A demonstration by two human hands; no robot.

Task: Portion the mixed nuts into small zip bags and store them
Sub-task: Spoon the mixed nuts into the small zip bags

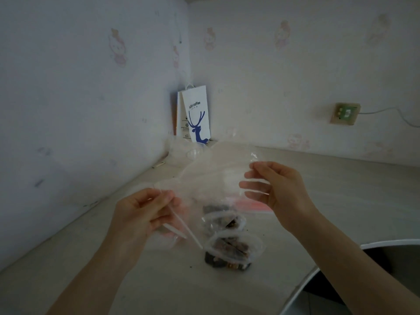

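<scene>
Zip bag (204, 178), large, clear and seemingly empty, hangs in the air between both hands above the tabletop (159, 280). The left grip (141, 214) is closed on it, with the fingers curled round the near left edge where a white closure strip runs down and out of the fist. The right grip (277, 189) holds the far right edge with the thumb on top, and the fingers show through the plastic underneath. The film is thin, limp and slippery, so it will likely weigh almost nothing, sag and cling to itself. The stiffer closure strip at the mouth looks the best place to take hold, one hand on each lip, to pull it open. Directly below, two small filled bags of dark mixed nuts lie on the tabletop, one nearer (234, 248) and one just behind it (223, 220), touching or nearly so. They should be lumpy and a little heavy for their size, and easy to lift by the sealed top. A few crumbs lie around them. A pinkish stripe shows near the right wrist, but whether it belongs to the held bag I cannot tell. Farther back a white paper coffee bag (196, 114) stands in the corner, a wall socket (345, 113) sits to the right, and a rounded metal basin (386, 243) edges in at lower right.
</scene>
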